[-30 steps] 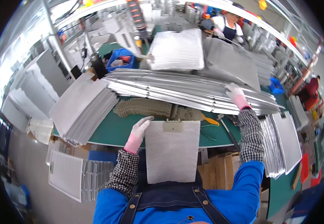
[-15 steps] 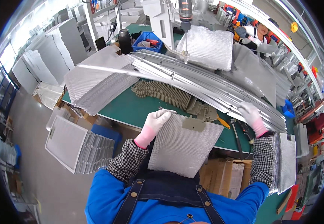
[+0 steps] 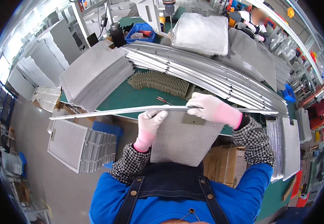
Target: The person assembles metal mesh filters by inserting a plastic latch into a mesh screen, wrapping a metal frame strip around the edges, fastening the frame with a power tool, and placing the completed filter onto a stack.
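A long, thin aluminium frame strip point(image 3: 121, 111) lies crosswise in front of me, along the top edge of a silver mesh panel point(image 3: 184, 140). My left hand point(image 3: 149, 127), in a white and pink glove, is closed at the panel's upper left corner, with the strip running by its fingertips. Closed around the strip farther right is my gloved right hand point(image 3: 210, 108). A flat grey-beige plate point(image 3: 193, 119) sits at the panel's top edge, just under the right hand. Whether the panel's edge is inside the strip I cannot tell.
Beyond my hands, the green table point(image 3: 111, 98) bears a stack of mesh sheets point(image 3: 94, 71), a row of beige plates point(image 3: 160, 82), a pile of aluminium strips point(image 3: 214, 74) and a screwdriver point(image 3: 163, 100). Framed panels point(image 3: 68, 140) stand at left, a cardboard box point(image 3: 221, 160) below. A co-worker point(image 3: 251, 22) is at far right.
My right hand has come from the strip pile to the panel's top edge, bringing the aluminium strip down and toward me. My left hand stays at the panel's corner.
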Motion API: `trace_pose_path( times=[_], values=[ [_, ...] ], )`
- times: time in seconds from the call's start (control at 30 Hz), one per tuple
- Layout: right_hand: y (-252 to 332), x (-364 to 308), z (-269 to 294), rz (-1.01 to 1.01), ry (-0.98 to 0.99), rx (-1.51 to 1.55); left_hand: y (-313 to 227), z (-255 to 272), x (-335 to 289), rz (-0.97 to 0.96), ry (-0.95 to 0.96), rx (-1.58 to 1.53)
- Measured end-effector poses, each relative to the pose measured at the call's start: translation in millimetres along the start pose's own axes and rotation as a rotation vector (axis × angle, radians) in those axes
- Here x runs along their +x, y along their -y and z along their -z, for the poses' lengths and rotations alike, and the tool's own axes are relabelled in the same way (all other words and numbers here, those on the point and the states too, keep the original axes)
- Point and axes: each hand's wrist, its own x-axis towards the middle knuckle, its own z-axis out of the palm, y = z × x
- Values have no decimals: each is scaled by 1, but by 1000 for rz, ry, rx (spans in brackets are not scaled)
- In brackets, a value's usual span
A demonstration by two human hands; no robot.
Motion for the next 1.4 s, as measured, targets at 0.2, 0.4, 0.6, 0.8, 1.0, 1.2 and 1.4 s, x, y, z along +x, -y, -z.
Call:
trace_pose_path(
  times=[0.2,0.4,0.6,0.8,1.0,1.2,1.4],
  values=[
    [4,-21,11,-79,121,161,-12,-7,-1,-91,141,-120],
    [12,-21,-4,-131,214,216,-9,1,3,-55,294,-208],
    [1,-82,29,-490,100,159,2,34,2,38,232,-350],
    [-18,-103,17,-268,27,-74,14,31,12,-69,257,-418],
    [-30,-114,1,-208,-62,-189,-79,62,-15,-102,436,832],
    [-22,-82,19,-221,197,18,-127,1,-13,-1066,337,1339],
    [-2,-89,31,-235,298,146,-109,13,6,-514,540,1290]
  ],
)
